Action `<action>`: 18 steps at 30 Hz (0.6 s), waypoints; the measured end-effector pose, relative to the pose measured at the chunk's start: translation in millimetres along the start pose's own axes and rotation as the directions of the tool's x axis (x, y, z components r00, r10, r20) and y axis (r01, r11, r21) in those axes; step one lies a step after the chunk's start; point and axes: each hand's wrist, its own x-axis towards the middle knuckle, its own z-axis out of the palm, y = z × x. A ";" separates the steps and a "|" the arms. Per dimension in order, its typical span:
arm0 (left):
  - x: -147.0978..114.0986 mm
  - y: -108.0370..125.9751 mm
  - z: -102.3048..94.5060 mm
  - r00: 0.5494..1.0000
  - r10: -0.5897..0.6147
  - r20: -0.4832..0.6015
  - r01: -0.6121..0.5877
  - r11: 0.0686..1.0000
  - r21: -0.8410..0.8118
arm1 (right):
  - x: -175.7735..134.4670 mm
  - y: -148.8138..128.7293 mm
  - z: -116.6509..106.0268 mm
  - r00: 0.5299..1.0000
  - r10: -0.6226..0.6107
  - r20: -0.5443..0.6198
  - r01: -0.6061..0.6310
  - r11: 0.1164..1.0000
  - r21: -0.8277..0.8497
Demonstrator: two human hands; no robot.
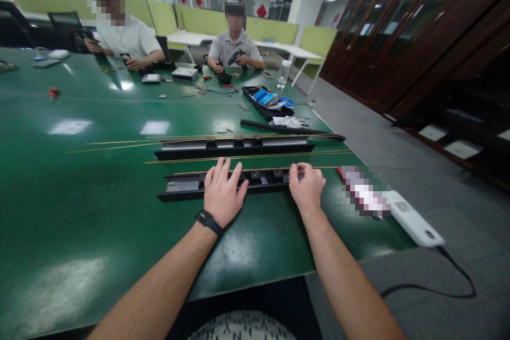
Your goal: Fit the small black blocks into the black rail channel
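Observation:
A black channel-shaped rail (183, 189) with a grey inner face and several small black blocks lies lengthwise before me on the green table. My left hand (223, 191), a dark watch on its wrist, rests flat over the rail's middle with fingers spread. At the rail's right end, my right hand (307, 185) has thumb and fingers pinched on a thin brass-coloured rod (191, 172) that runs along the rail's far edge. Fingers cover part of the rod. Beyond it lie more thin rods (167, 161) and a second black rail (187, 152).
Behind the rails are a long black bar (295, 130), white gloves (292, 121) and a black tray (255, 101) of blue items. A white corded device (412, 218) sits by the right edge, beside a blurred red-edged object (346, 178). Two people sit across the table.

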 end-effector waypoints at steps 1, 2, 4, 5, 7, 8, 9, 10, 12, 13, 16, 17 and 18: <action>0.1 0.0 0.0 1.000 -0.001 -0.001 0.001 1.000 0.003 | 0.0 0.0 0.1 1.000 -0.002 -0.001 0.002 1.000 0.003; 0.3 0.0 0.0 1.000 -0.002 -0.003 0.002 1.000 0.006 | 0.0 0.0 0.2 1.000 -0.003 -0.002 0.003 1.000 0.003; 0.5 -0.2 0.1 1.000 -0.002 -0.004 0.002 1.000 0.008 | 0.1 -0.5 0.1 1.000 -0.005 0.001 0.005 1.000 0.003; 0.6 -0.4 0.2 1.000 -0.001 -0.005 0.001 1.000 0.006 | 0.2 -0.8 0.0 1.000 -0.004 0.003 0.004 1.000 0.004; 0.7 -0.9 0.8 1.000 0.002 -0.008 -0.001 1.000 0.002 | 0.4 -1.7 -0.3 1.000 -0.001 0.006 0.001 1.000 0.013; 0.7 -1.2 1.1 1.000 0.003 -0.011 -0.003 1.000 0.002 | 0.4 -2.1 -0.4 1.000 -0.001 0.006 0.001 1.000 0.019; 0.7 -1.5 1.6 1.000 0.006 -0.016 -0.006 1.000 0.003 | 0.4 -2.4 -0.5 1.000 -0.002 0.006 0.002 1.000 0.024; 0.8 -1.9 2.1 1.000 0.008 -0.020 -0.008 1.000 0.006 | 0.3 -2.6 -0.4 1.000 -0.005 0.004 0.005 1.000 0.027; 0.9 -2.6 3.4 0.999 0.014 -0.039 -0.013 1.000 0.018 | 0.1 -2.5 0.4 1.000 -0.014 -0.002 0.014 0.999 0.031; 1.0 -2.9 4.0 0.999 0.018 -0.040 -0.017 1.000 0.022 | -0.1 -2.1 1.0 1.000 -0.021 -0.004 0.021 0.999 0.033; 1.4 -3.7 5.4 0.999 0.023 -0.048 -0.022 0.999 0.026 | -0.2 0.3 4.2 0.999 -0.034 -0.016 0.035 0.998 0.045; 1.6 -3.9 5.6 0.999 0.022 -0.048 -0.021 0.999 0.028 | -0.1 1.3 5.5 0.999 -0.037 -0.023 0.038 0.998 0.048; 1.7 -4.0 5.8 0.999 0.020 -0.046 -0.019 0.999 0.029 | 0.1 2.4 6.8 0.999 -0.040 -0.032 0.041 0.998 0.050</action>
